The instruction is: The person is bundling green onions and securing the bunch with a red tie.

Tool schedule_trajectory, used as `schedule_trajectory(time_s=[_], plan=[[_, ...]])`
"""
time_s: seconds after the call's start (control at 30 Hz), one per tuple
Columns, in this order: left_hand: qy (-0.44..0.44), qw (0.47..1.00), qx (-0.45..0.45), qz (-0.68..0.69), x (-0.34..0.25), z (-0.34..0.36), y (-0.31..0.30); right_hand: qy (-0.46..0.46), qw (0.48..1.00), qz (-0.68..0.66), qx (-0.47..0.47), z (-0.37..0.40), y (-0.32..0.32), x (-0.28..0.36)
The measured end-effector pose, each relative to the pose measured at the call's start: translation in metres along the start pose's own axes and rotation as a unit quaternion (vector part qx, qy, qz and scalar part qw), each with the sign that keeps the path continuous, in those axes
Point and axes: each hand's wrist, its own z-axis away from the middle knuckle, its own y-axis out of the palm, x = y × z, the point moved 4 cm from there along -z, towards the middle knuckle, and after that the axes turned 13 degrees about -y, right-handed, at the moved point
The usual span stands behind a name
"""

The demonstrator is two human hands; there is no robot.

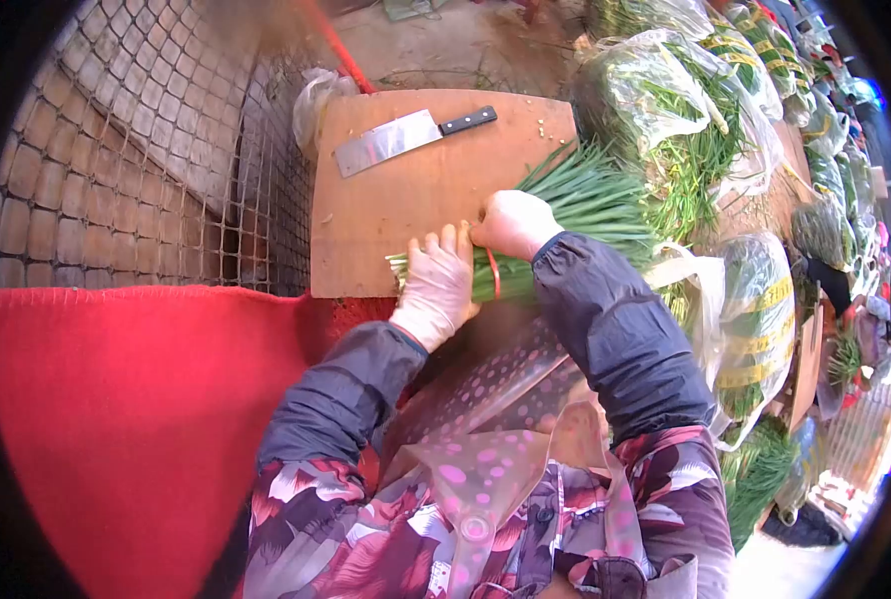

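A bunch of long green stalks point(595, 200) lies across the right front part of a wooden board point(395, 215), its pale cut ends toward the left. A red band point(493, 275) goes around the bunch near those ends. My left hand point(437, 280), in a pale glove, is wrapped over the cut ends. My right hand point(515, 224), also gloved, is closed at the top of the bunch beside the band; what its fingers pinch is hidden. Behind the hands, a cleaver point(390, 143) with a black handle lies flat on the board.
Wire mesh point(146, 140) stands at the left, above a red cloth point(146, 399). A plastic bag point(320, 105) hangs by the board's left edge. Bagged greens point(665, 100) are piled at the right, with a yellow-taped bundle point(755, 319) nearer me.
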Motion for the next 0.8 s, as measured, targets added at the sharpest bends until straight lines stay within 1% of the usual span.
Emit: schedule_trajectory(time_s=[0.03,0.07,0.1,0.13,0.17,0.2,0.23,0.27,0.3,0.37,0.4,0.43,0.47,0.5,0.53,0.57,0.6,0.63,0.67,0.7,0.77,0.8], plan=[[-0.007,0.999,0.031,0.022,0.006,-0.012,-0.003,-0.019,0.992,-0.099,-0.079,0.004,-0.006,0.001],[0.006,0.998,0.054,0.037,0.011,-0.024,-0.009,-0.062,0.981,-0.025,-0.184,0.013,-0.017,-0.002],[0.02,0.995,0.079,0.052,0.018,-0.037,-0.015,0.021,0.972,-0.148,-0.181,0.029,-0.031,-0.007],[0.031,0.992,0.107,0.061,0.025,-0.056,-0.02,0.058,0.968,-0.219,-0.106,0.045,-0.031,-0.012],[0.042,0.988,0.134,0.068,0.034,-0.075,-0.022,0.093,0.953,-0.287,-0.03,0.061,-0.025,-0.017],[0.077,0.982,0.138,0.104,0.046,-0.093,-0.021,0.115,0.917,-0.382,0.034,0.077,-0.014,-0.016],[0.114,0.973,0.145,0.138,0.053,-0.106,-0.02,0.137,0.865,-0.473,0.096,0.092,-0.002,-0.012],[0.066,0.968,0.203,0.132,0.055,-0.114,-0.031,0.159,0.844,-0.503,0.096,0.097,0.013,-0.01],[0.066,0.962,0.213,0.158,0.06,-0.122,-0.029,0.204,0.787,-0.576,0.085,0.098,0.033,-0.012],[0.081,0.961,0.182,0.192,0.068,-0.126,-0.022,0.265,0.67,-0.689,0.076,0.09,0.07,-0.009],[0.083,0.961,0.188,0.184,0.074,-0.127,-0.021,0.276,0.652,-0.701,0.078,0.084,0.085,-0.004],[0.118,0.974,0.15,0.121,0.075,-0.124,-0.03,0.289,0.633,-0.713,0.079,0.078,0.1,0.004],[0.154,0.98,0.111,0.059,0.072,-0.118,-0.041,0.303,0.606,-0.733,0.061,0.071,0.111,0.011],[0.158,0.979,0.118,0.055,0.068,-0.109,-0.046,0.289,0.606,-0.74,0.049,0.062,0.118,0.017],[0.166,0.982,0.072,-0.047,0.057,-0.094,-0.054,0.294,0.607,-0.739,0.0,0.052,0.123,0.022],[0.173,0.974,0.024,-0.147,0.048,-0.079,-0.057,0.299,0.607,-0.734,-0.049,0.045,0.128,0.022],[0.211,0.961,0.023,-0.177,0.041,-0.068,-0.046,0.3,0.606,-0.735,-0.049,0.039,0.132,0.018],[0.221,0.96,-0.009,-0.173,0.039,-0.06,-0.028,0.282,0.62,-0.729,-0.065,0.031,0.134,0.012],[0.224,0.951,-0.112,-0.183,0.045,-0.063,0.001,0.265,0.634,-0.722,-0.081,0.025,0.134,0.006],[0.224,0.931,-0.214,-0.191,0.049,-0.069,0.02,0.278,0.626,-0.724,-0.08,0.022,0.128,0.004],[0.132,0.983,-0.05,-0.122,0.048,-0.095,0.009,0.301,0.613,-0.729,-0.049,0.02,0.124,0.002],[0.095,0.991,0.04,-0.079,0.045,-0.108,-0.007,0.304,0.613,-0.727,-0.05,0.02,0.126,-0.001]])
